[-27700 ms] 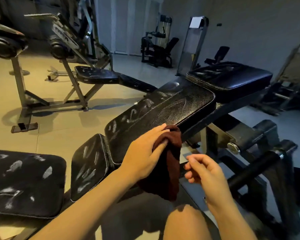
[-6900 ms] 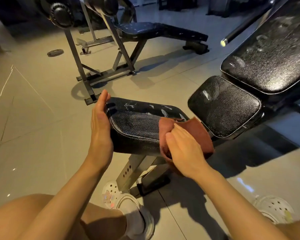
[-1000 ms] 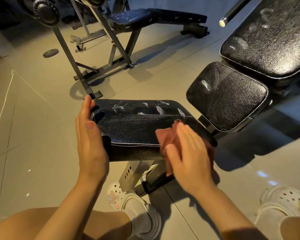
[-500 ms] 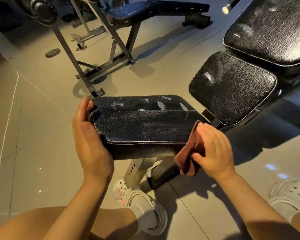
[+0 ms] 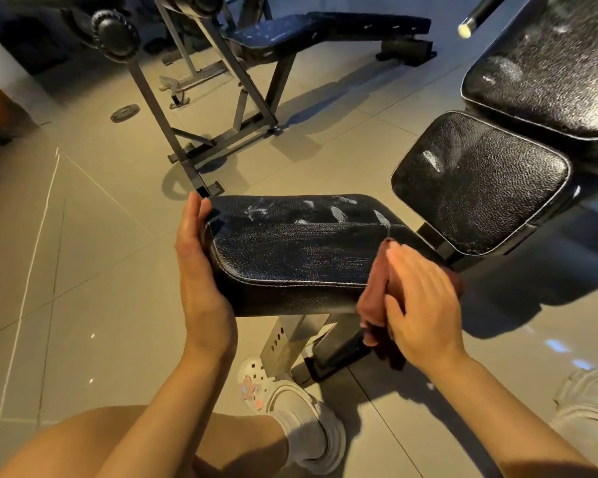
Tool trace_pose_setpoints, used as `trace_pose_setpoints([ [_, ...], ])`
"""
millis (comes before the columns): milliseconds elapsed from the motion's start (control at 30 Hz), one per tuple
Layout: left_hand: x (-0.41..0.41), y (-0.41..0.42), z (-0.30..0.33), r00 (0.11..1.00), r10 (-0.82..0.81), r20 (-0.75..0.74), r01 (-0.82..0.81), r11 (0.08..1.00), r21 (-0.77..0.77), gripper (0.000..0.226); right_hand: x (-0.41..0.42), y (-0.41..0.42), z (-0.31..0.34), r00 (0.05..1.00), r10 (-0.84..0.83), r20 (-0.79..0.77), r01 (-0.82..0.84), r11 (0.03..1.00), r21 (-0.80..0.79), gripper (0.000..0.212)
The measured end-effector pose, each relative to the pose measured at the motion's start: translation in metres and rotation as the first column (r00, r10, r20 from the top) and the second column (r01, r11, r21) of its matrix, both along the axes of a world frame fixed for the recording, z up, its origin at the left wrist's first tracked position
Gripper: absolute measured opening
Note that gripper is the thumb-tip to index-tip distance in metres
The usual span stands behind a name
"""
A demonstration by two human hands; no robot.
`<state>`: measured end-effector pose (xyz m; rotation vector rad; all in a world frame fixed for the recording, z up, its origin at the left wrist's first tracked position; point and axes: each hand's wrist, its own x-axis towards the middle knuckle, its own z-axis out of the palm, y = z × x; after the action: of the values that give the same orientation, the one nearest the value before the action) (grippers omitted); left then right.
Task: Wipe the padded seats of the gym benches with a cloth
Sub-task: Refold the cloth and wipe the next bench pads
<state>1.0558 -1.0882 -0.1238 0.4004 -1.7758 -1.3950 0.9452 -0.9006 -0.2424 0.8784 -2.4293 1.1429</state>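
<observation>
Reddish-brown cloth (image 5: 373, 298) is sitting at the R end of the nearest seat pad (image 5: 290, 250), draped over the near R corner and hanging down past the side. R hand (image 5: 418, 298) is pressing it there, fingers straight and together, flat on the fabric; no pinch visible. L hand (image 5: 201, 267) is resting flat against the pad's L end, fingers extended, thumb side up, holding nothing, apparently bracing.

Pad is black textured vinyl w/ white stitched piping; whitish smears are showing along the far half, near half looking cleaner. 2 more pads, a 2nd seat pad (image 5: 480, 181) and a back pad (image 5: 546, 67), are lying to the R, also smeared.

Handling, est.: cloth is soft, light, limp, so it is likely bunching under a palm; better spread flat under the fingers. Vinyl probably firm, slightly slick.
</observation>
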Motion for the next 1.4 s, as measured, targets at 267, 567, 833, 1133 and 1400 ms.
trace_pose_setpoints([
  [267, 0.015, -0.007, 0.011, 0.987, -0.158, 0.018, 0.154, 0.977, 0.145, 0.065, 0.062, -0.107, 0.093, 0.887, 0.245, -0.392, -0.277, 0.961, -0.026, 0.055],
  [567, 0.009, -0.004, 0.003, 0.994, -0.112, -0.013, 0.113, 0.987, 0.117, 0.064, 0.010, -0.040, 0.054, 0.975, 0.218, -0.050, -0.211, 0.970, 0.118, 0.077],
  [833, 0.000, -0.001, -0.009, 0.981, 0.188, 0.048, -0.176, 0.966, -0.192, 0.039, -0.042, -0.006, 0.036, 0.864, 0.013, 0.503, -0.176, 0.944, 0.278, 0.090],
  [1133, -0.002, 0.001, -0.010, 0.949, 0.306, 0.073, -0.246, 0.867, -0.434, 0.054, -0.064, 0.002, 0.028, 0.748, -0.112, 0.654, -0.066, 0.968, 0.241, 0.092],
  [1400, -0.003, 0.011, -0.006, 0.908, 0.405, 0.103, -0.304, 0.810, -0.502, 0.050, -0.008, 0.011, 0.018, 0.912, 0.007, 0.410, -0.011, 1.000, 0.008, 0.082],
])
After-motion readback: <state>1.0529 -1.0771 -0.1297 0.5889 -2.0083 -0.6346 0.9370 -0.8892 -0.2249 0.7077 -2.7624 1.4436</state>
